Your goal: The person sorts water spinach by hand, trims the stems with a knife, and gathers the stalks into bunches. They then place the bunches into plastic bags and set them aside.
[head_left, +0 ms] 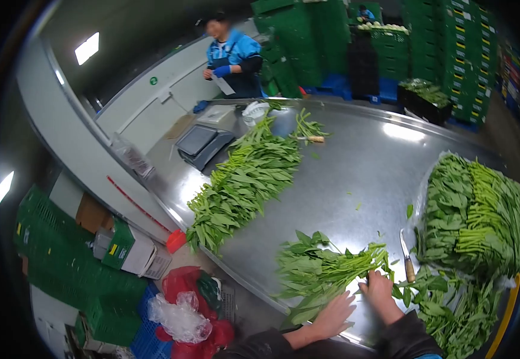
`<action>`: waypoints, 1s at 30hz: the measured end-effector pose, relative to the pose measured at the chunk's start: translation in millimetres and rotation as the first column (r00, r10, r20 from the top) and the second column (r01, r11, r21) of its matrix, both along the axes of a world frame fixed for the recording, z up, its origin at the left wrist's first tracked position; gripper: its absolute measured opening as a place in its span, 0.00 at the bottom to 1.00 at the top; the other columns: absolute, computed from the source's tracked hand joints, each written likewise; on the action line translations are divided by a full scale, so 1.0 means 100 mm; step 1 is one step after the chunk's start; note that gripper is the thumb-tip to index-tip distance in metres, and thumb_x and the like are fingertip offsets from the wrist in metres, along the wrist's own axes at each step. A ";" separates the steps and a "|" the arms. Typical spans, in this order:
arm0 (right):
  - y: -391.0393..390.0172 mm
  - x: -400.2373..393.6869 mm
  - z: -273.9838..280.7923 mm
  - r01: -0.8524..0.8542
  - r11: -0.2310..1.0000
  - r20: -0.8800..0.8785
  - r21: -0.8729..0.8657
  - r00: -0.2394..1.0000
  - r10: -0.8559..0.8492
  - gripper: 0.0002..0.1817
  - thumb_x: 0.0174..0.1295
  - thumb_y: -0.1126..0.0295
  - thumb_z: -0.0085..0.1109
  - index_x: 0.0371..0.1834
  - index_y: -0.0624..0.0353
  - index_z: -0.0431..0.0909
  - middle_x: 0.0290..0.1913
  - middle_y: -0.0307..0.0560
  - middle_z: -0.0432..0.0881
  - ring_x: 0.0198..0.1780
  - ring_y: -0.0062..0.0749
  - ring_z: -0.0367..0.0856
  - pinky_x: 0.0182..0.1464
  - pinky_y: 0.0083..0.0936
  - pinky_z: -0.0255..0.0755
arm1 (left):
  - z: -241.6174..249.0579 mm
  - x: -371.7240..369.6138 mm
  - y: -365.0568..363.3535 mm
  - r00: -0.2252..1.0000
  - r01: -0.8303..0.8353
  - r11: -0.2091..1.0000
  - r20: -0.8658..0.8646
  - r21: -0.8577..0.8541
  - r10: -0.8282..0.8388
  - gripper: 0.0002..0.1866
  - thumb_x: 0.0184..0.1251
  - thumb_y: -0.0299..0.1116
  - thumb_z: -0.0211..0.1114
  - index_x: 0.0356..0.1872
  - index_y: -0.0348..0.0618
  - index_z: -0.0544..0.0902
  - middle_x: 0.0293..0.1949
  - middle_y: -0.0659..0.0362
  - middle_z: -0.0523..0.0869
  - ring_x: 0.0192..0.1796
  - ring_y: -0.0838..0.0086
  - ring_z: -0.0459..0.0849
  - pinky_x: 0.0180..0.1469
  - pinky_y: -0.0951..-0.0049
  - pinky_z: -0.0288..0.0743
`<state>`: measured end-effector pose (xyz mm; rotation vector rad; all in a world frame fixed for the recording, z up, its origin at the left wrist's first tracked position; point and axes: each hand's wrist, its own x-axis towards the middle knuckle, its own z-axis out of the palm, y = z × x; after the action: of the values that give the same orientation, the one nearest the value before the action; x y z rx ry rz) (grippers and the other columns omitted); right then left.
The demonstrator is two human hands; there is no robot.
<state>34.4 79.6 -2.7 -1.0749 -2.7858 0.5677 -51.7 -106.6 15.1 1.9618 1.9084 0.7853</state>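
A loose bunch of leafy greens (313,266), looking like water spinach, lies on the metal table before me, its stems pointing right. My left hand (333,316) is flat, with fingers stretched out, against the near side of the leaves. At the stem ends, my right hand (380,294) has its fingers bent and closed on the stems; its fingertips are partly hidden. A curved knife (408,257) with a wooden handle lies just right of the bunch, apart from both hands. Beyond it stands a big block of packed greens (475,215) in clear plastic, with more loose greens (457,311) nearer me.
A long row of greens (254,173) runs along the table's left side, near a scale (203,143). Another knife (312,139) lies at its far end. A person (233,57) stands behind the table. Green crates (463,60) are stacked behind; red bags (182,287) lie at lower left.
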 end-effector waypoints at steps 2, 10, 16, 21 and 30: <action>0.01 0.01 -0.09 -0.050 0.999 -0.046 -0.016 0.998 0.050 0.18 0.53 0.57 0.65 0.37 0.60 0.75 0.33 0.55 0.80 0.32 0.53 0.82 0.37 0.47 0.73 | 0.01 0.01 -0.01 0.997 -0.013 0.998 -0.075 -0.066 0.008 0.32 0.59 0.39 0.67 0.63 0.37 0.70 0.70 0.46 0.63 0.75 0.49 0.54 0.73 0.49 0.50; -0.03 0.13 -0.21 -0.191 0.981 0.036 0.033 0.981 0.190 0.08 0.63 0.65 0.55 0.37 0.57 0.73 0.34 0.50 0.81 0.33 0.47 0.84 0.35 0.43 0.75 | -0.06 -0.04 -0.03 0.922 -0.215 0.933 -0.374 -0.288 0.097 0.33 0.61 0.43 0.63 0.66 0.40 0.69 0.72 0.50 0.62 0.77 0.53 0.51 0.74 0.50 0.47; 0.02 0.67 -0.18 -0.239 0.966 0.351 -0.101 0.900 0.260 0.10 0.63 0.66 0.49 0.35 0.58 0.79 0.36 0.52 0.84 0.37 0.50 0.84 0.38 0.43 0.76 | -0.09 -0.07 -0.01 0.930 -0.214 0.936 -0.350 -0.280 0.108 0.33 0.61 0.41 0.63 0.66 0.37 0.68 0.72 0.50 0.61 0.77 0.53 0.50 0.74 0.54 0.48; 0.23 1.39 -0.05 -0.256 0.938 0.612 -0.234 0.710 0.347 0.12 0.62 0.62 0.51 0.33 0.54 0.83 0.38 0.49 0.86 0.43 0.46 0.85 0.41 0.44 0.76 | -0.14 -0.11 -0.04 0.942 -0.196 0.944 -0.317 -0.266 0.107 0.32 0.60 0.39 0.63 0.65 0.36 0.69 0.72 0.49 0.61 0.76 0.52 0.50 0.74 0.54 0.49; -0.29 0.93 0.66 -0.257 0.936 0.185 -0.241 0.934 0.304 0.31 0.52 0.52 0.69 0.53 0.60 0.74 0.57 0.55 0.75 0.53 0.49 0.78 0.51 0.43 0.75 | -0.07 -0.12 0.01 0.950 -0.148 0.947 -0.308 -0.286 0.056 0.30 0.58 0.34 0.63 0.64 0.40 0.71 0.71 0.52 0.63 0.76 0.51 0.51 0.73 0.46 0.47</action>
<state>127.8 50.3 63.8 -0.8154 -3.1627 0.8450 -63.7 -105.7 8.5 1.8776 2.1625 0.1997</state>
